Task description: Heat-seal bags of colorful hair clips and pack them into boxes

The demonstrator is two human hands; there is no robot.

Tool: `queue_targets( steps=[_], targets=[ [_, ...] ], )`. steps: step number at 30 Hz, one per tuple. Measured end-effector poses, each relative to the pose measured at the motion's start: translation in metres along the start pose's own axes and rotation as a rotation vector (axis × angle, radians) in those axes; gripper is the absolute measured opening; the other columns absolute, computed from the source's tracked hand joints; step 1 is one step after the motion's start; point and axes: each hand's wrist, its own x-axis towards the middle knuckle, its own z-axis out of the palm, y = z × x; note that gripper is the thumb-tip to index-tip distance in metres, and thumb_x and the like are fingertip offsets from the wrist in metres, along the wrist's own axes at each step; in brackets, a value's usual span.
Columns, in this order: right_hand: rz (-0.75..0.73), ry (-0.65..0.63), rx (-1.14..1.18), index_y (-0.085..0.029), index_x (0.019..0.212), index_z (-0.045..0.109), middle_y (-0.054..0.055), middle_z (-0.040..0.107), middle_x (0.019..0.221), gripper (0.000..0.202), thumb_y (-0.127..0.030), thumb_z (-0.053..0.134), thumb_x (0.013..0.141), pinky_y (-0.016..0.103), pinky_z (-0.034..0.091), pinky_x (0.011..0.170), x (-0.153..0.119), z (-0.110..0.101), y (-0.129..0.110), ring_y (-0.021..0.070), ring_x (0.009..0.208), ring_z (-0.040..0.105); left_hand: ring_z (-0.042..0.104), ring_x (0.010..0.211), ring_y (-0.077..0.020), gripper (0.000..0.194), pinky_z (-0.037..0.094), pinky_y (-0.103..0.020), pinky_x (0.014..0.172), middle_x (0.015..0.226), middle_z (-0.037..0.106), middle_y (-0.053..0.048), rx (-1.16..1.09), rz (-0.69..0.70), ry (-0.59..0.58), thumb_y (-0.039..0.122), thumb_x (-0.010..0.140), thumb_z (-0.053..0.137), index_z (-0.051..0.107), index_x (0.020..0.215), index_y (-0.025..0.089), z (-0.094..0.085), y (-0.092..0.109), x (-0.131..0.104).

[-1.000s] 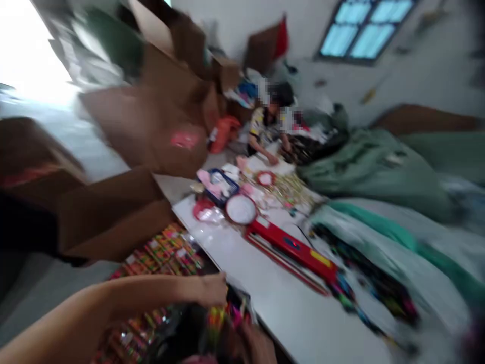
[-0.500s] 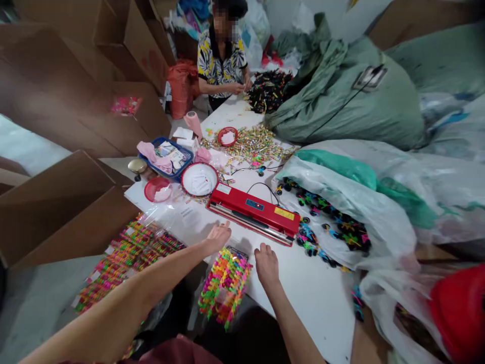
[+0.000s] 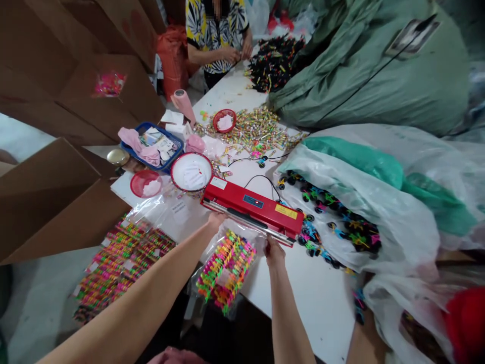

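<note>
1. Red sealer-type machine [image 3: 253, 203] sits slantwise on our white table [image 3: 305, 303]; there's a little lit display on top, a yellow label toward its right end, and a black cable looping behind.
2. Our left hand [image 3: 217, 221] grasps the top left corner of the clear bag [image 3: 226, 270], right by the machine's front edge; the fingertips are partly hidden, so we can't tell their exact grip.
3. Our right hand [image 3: 276, 251] has its fingers bent around the top right corner of that same bag, near the machine's right end; the bag's full of neon toy pieces, its top edge up at the machine and its lower end out past the table edge.
4. Left of our arms we've got a bunch of filled packs [image 3: 125, 268], with the open cardboard box [image 3: 56, 194] beyond them.
5. Behind the machine's left end there's a red-rimmed bowl [image 3: 180, 174] with white slips; the blue basket [image 3: 168, 163] and a pinkish-red basket [image 3: 136, 184] sit just beside it.
6. Far end: a person [image 3: 217, 38] in a patterned shirt, both hands together, next to a black pile [image 3: 273, 60]; a big green sack [image 3: 379, 76] slumps to the right.
</note>
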Motion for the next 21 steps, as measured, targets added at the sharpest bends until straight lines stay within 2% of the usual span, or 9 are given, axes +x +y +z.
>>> queue_targets(
  steps=[4, 7, 9, 11, 13, 15, 18, 21],
  targets=[
    [-0.083, 0.100, 0.098, -0.016, 0.081, 0.055, 0.001, 0.062, 0.068, 0.035, -0.044, 0.068, 0.064, 0.026, 0.052, 0.058, -0.006, 0.014, 0.003, 0.0150, 0.066, 0.061, 0.050, 0.056, -0.0102, 0.015, 0.030, -0.021, 0.048, 0.069, 0.060, -0.006, -0.189, 0.023, 0.037, 0.018, 0.074, 0.055, 0.061, 0.083, 0.008, 0.002, 0.003, -0.007],
    [-0.120, 0.147, 0.135, -0.014, 0.098, 0.054, 0.006, 0.065, 0.087, 0.045, -0.044, 0.064, 0.065, 0.030, 0.054, 0.071, -0.028, 0.009, 0.007, 0.0181, 0.082, 0.064, 0.055, 0.059, -0.0092, 0.029, 0.033, -0.019, 0.050, 0.078, 0.063, -0.006, -0.323, 0.061, 0.060, 0.019, 0.073, 0.055, 0.059, 0.100, 0.009, -0.006, -0.003, -0.021],
    [-0.243, 0.140, 0.025, -0.013, 0.105, 0.055, 0.010, 0.064, 0.097, 0.048, -0.045, 0.061, 0.069, 0.035, 0.053, 0.078, -0.046, 0.007, 0.004, 0.0205, 0.088, 0.063, 0.057, 0.062, -0.0112, 0.032, 0.037, -0.020, 0.053, 0.078, 0.064, -0.006, -0.337, 0.109, 0.113, 0.022, 0.073, 0.055, 0.059, 0.102, 0.009, -0.013, -0.005, -0.032],
    [-0.538, 0.031, -0.269, -0.013, 0.111, 0.057, 0.013, 0.063, 0.107, 0.045, -0.043, 0.053, 0.078, 0.041, 0.049, 0.087, -0.060, 0.012, -0.004, 0.0230, 0.098, 0.060, 0.060, 0.068, -0.0139, 0.029, 0.043, -0.023, 0.060, 0.078, 0.064, -0.006, -0.164, 0.256, 0.183, 0.025, 0.074, 0.056, 0.061, 0.099, 0.011, -0.019, -0.001, -0.038],
    [-0.891, -0.164, -0.661, -0.012, 0.118, 0.056, 0.015, 0.060, 0.117, 0.042, -0.036, 0.044, 0.086, 0.044, 0.043, 0.096, -0.066, 0.026, -0.015, 0.0247, 0.110, 0.054, 0.062, 0.082, -0.0176, 0.027, 0.046, -0.027, 0.072, 0.088, 0.065, -0.007, 0.208, 0.425, 0.243, 0.030, 0.076, 0.058, 0.064, 0.097, 0.015, -0.022, 0.012, -0.039],
    [-1.105, -0.302, -0.992, -0.008, 0.125, 0.052, 0.018, 0.057, 0.122, 0.042, -0.028, 0.037, 0.091, 0.044, 0.038, 0.100, -0.065, 0.044, -0.022, 0.0257, 0.116, 0.050, 0.060, 0.096, -0.0226, 0.031, 0.045, -0.030, 0.082, 0.102, 0.063, -0.011, 0.604, 0.470, 0.266, 0.038, 0.074, 0.062, 0.066, 0.096, 0.016, -0.021, 0.031, -0.034],
    [-1.208, -0.330, -1.333, -0.003, 0.127, 0.050, 0.021, 0.053, 0.127, 0.042, -0.022, 0.034, 0.093, 0.043, 0.035, 0.102, -0.061, 0.061, -0.019, 0.0272, 0.119, 0.049, 0.058, 0.103, -0.0275, 0.040, 0.046, -0.033, 0.085, 0.111, 0.061, -0.015, 0.949, 0.375, 0.194, 0.046, 0.072, 0.064, 0.068, 0.096, 0.014, -0.012, 0.054, -0.022],
    [-1.243, -0.327, -1.488, -0.001, 0.130, 0.047, 0.023, 0.047, 0.133, 0.044, -0.021, 0.033, 0.094, 0.042, 0.034, 0.103, -0.062, 0.061, -0.011, 0.0285, 0.124, 0.044, 0.061, 0.100, -0.0271, 0.034, 0.049, -0.032, 0.081, 0.106, 0.065, -0.016, 1.045, 0.324, 0.126, 0.035, 0.074, 0.063, 0.068, 0.099, 0.013, -0.001, 0.064, -0.012]
  ],
)
